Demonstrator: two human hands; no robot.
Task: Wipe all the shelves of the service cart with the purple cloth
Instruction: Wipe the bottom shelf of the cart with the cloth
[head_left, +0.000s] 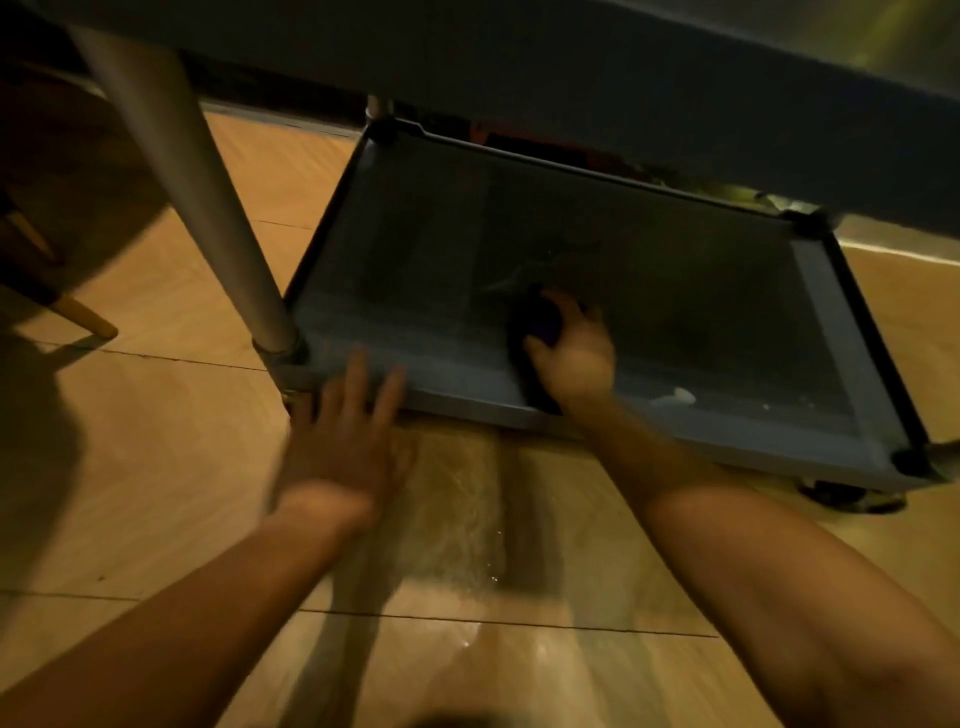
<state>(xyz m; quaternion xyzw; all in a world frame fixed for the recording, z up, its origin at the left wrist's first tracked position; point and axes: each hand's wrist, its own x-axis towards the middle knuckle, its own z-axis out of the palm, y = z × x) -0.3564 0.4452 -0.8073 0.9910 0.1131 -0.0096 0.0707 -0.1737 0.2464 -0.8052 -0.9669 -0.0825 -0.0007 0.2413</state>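
2 hands are in my head view, both low at the bottom shelf (649, 291) of the cart. My right hand (574, 353) is curled over the purple cloth (535, 322), fingers wrapped round it and pressing it onto the shelf near the middle of the front edge; part of the cloth trails back over that edge. My left hand (345, 447) lies flat with fingers spread wide, holding nothing, the fingertips touching the front edge just beside the front-left corner, where the cart's leg (197, 208) comes down. Blur makes the finer finger detail hard to read.

I judge the step in hand to be wiping this lowest shelf, with the left hand steadying the cart. A pale smear (675, 397) sits by the front edge toward the right corner, and the far half of the shelf looks dull. Next I would sweep the cloth right along the front edge over that smear, then reach to the back corners, keeping my head under the upper shelf (571, 67) overhead.
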